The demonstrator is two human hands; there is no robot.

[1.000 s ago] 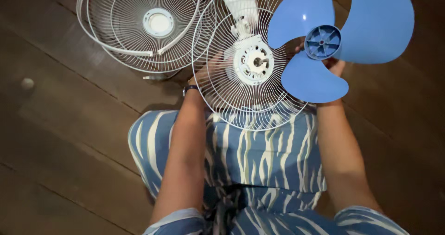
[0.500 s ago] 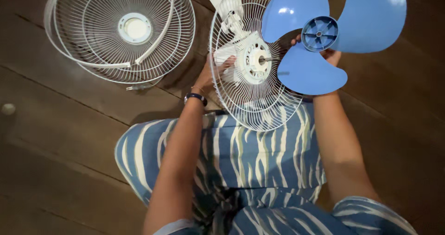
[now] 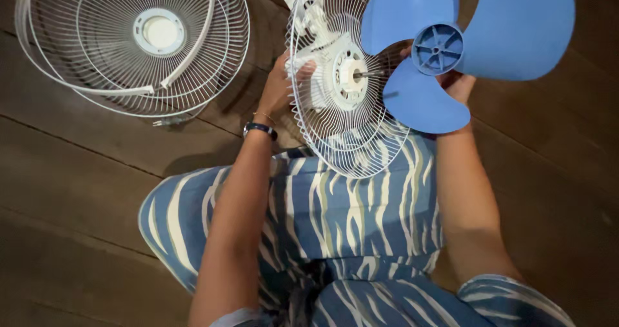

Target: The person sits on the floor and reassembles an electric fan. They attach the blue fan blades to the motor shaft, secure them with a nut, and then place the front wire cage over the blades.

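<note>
Nearest the camera: the person's lap in blue-and-white striped cloth (image 3: 361, 217), both forearms reaching forward over it.

Right hand (image 3: 456, 85): closed on the blue fan blade (image 3: 509, 30), fingers behind the hub; only part of the hand shows below it. Compared with half a second ago, the blade hub sits closer to the level of the motor shaft (image 3: 367, 74), just beside its tip but not yet on it.

Left hand (image 3: 278, 89): wrapped around the white motor housing behind the rear wire guard (image 3: 335, 127), a dark watch at the wrist. The guard has been turned further edge-on over the last second, so the shaft now points towards the blade. Judgement: the two parts are being lined up; the blade is unmounted.

Farther off, upper left: the front wire guard (image 3: 84, 62) lies flat on the dark wooden floor (image 3: 77, 191), well apart from both hands, with a loose white rim band across it. It appears shifted in frame only by head movement.
</note>
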